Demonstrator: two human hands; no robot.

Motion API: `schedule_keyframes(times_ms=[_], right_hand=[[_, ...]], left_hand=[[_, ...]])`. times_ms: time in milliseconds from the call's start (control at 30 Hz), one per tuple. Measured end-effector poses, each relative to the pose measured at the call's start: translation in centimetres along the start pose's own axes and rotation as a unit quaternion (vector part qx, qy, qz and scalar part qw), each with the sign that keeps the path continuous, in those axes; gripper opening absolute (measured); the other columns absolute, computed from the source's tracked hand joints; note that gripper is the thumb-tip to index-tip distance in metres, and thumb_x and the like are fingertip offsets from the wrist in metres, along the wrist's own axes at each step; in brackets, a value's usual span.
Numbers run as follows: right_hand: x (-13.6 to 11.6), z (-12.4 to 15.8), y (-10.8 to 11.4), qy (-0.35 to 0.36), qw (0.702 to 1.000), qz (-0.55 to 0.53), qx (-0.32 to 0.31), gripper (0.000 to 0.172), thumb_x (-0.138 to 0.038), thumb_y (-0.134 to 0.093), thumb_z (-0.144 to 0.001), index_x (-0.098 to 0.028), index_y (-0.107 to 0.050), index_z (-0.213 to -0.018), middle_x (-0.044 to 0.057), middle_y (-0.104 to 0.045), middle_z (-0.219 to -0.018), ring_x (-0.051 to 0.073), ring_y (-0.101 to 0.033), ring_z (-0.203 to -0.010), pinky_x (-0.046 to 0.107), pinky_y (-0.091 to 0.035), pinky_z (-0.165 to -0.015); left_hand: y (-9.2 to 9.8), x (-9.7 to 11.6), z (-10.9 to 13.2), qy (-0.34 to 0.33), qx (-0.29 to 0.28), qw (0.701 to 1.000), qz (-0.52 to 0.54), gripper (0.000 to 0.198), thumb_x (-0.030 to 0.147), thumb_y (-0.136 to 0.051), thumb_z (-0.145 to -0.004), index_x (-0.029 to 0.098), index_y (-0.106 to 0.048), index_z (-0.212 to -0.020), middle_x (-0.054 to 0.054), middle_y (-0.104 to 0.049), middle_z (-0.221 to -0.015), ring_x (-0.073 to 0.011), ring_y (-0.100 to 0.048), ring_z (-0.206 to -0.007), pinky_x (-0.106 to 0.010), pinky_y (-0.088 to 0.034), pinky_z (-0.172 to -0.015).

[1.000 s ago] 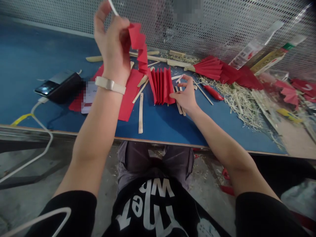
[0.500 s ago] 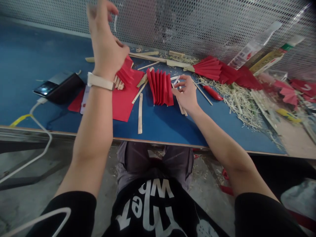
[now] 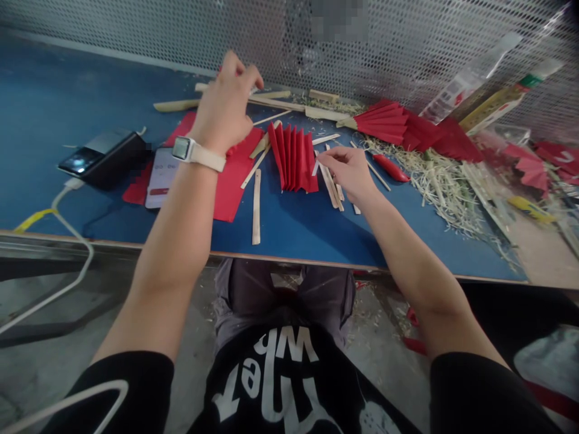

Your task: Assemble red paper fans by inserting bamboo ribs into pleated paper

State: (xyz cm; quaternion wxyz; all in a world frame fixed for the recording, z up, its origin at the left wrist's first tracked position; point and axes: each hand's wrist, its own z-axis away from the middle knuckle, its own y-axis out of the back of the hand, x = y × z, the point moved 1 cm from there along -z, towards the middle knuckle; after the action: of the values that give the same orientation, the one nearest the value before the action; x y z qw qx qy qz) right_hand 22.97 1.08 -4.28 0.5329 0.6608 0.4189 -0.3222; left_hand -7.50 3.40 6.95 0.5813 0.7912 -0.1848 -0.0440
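Left hand [image 3: 226, 105] hovers curled over the flat red sheet [image 3: 230, 181], and whether it grips anything, can't tell. Right hand [image 3: 350, 172] pinches a thin pale strip [image 3: 316, 167] just beside the pleated red paper [image 3: 294, 158], standing on the blue table [image 3: 307, 229], bamboo sticks [image 3: 256, 205] scattered around.

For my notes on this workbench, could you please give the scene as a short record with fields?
Left hand: raised above the flat red paper, fingers curled; its hold is unclear
Right hand: fingertips at the right edge of the pleated red paper; grip unclear
Table: blue, with loose bamboo sticks
Left side: dark device with a cable
Right side: folded red fans, shavings
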Motion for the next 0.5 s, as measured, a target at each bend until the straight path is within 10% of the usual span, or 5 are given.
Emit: schedule_keyframes(times_ms=[233, 500], right_hand=[[-0.5, 0.5, 0.4, -0.002, 0.992, 0.109, -0.061, 0.031, -0.055, -0.096, -0.102, -0.025, -0.092, -0.097, 0.009, -0.075, -0.085, 0.028, -0.067, -0.084, 0.05, -0.061, -0.085], [-0.4, 0.4, 0.8, 0.008, 0.98, 0.168, -0.102, 0.038, -0.062, -0.097, -0.1, -0.025, -0.096, -0.104, 0.012, -0.08, -0.084, 0.036, -0.074, -0.09, 0.057, -0.067, -0.093]], left_hand=[[-6.1, 2.9, -0.9, -0.07, 0.027, 0.979, 0.192, 0.061, 0.018, -0.069, -0.107, 0.041, -0.076, -0.162, -0.013, -0.073, -0.172, -0.037, -0.084, -0.136, -0.06, -0.07, -0.13], [-11.1, 5.5, -0.3, -0.195, -0.062, 0.94, 0.274, 0.092, 0.027, -0.083, -0.097, 0.042, -0.056, -0.184, -0.015, -0.082, -0.161, -0.048, -0.077, -0.15, -0.074, -0.067, -0.127]])
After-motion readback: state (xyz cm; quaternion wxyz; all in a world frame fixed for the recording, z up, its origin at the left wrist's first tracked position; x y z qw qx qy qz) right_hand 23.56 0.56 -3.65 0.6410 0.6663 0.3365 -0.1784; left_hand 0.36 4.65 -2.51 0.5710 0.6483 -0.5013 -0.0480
